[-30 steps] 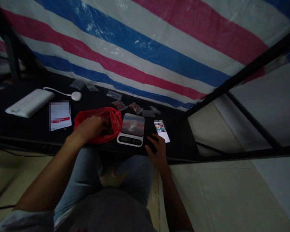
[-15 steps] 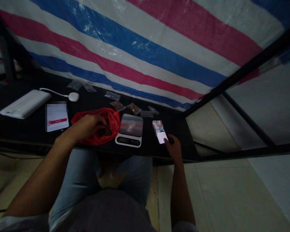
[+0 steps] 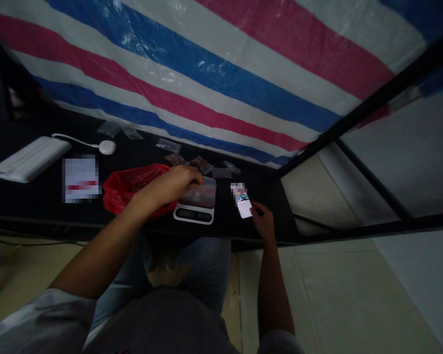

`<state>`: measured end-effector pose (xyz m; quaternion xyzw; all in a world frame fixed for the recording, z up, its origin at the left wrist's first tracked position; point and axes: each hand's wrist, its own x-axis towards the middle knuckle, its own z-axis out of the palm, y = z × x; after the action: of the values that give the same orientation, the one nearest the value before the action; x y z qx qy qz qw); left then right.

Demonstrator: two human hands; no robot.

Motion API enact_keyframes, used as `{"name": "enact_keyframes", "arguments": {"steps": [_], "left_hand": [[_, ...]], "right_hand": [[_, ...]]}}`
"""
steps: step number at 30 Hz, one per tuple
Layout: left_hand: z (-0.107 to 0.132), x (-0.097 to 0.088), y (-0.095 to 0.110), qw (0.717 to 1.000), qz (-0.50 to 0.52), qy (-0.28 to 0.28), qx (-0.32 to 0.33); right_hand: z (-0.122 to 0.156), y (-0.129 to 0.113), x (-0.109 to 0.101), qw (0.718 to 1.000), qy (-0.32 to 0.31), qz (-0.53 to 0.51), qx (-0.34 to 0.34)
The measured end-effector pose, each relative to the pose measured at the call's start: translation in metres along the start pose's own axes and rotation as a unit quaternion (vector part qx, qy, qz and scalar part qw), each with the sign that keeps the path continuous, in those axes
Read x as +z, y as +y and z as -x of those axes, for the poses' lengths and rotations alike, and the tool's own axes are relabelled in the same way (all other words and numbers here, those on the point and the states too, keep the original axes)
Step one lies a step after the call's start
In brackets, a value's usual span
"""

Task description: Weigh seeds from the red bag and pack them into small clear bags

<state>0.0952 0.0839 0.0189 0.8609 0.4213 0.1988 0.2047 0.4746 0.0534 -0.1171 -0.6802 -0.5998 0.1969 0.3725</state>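
Head view: black table (image 3: 271,199) with striped sheet (image 3: 206,73) behind it. Far left, white box (image 3: 31,160) and round white puck (image 3: 107,147) on a cable; nearer, a pixelated pale panel (image 3: 80,179). Along the far edge, thin clear bags (image 3: 169,145) and two packets of brown bits (image 3: 202,165), more clear bags just right of those.

Red bag (image 3: 118,189), mouth open, brown bits inside, sits left of the white scale (image 3: 194,215). Left forearm crosses the bag, hiding part of it. Left hand (image 3: 182,181) is over the far left part of the scale plate, blocking it; fingers curled down, can't tell if they hold anything or touch the plate. Right hand (image 3: 265,220) half curled, gap between thumb and forefinger, thumb at the near right edge of the lit phone (image 3: 245,208), which lies right of the scale; can't tell if gripped.

Versus half a second ago: left hand has left the red bag for the scale; right hand stays by the phone.
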Motion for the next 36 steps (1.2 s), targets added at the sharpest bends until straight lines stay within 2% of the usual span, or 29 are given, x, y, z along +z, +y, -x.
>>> {"name": "enact_keyframes", "arguments": {"steps": [5,15,19,28,36], "left_hand": [[-0.016,0.013,-0.001,0.999,-0.038,-0.031,0.018],[-0.016,0.021,-0.005,0.994,-0.085,-0.069,0.004],[-0.016,0.022,-0.002,0.993,-0.098,-0.069,-0.002],[-0.016,0.024,-0.006,0.996,-0.065,-0.057,-0.005],[-0.014,0.021,0.001,0.994,-0.081,-0.064,-0.018]], "right_hand": [[-0.002,-0.002,-0.002,1.0,0.003,-0.002,0.01],[-0.001,-0.007,0.01,0.998,0.021,0.052,0.029],[-0.001,-0.007,0.01,0.998,0.02,0.064,0.018],[0.001,0.0,-0.003,1.0,-0.016,-0.004,-0.016],[-0.005,0.0,-0.008,0.999,-0.03,-0.015,0.005]]}}
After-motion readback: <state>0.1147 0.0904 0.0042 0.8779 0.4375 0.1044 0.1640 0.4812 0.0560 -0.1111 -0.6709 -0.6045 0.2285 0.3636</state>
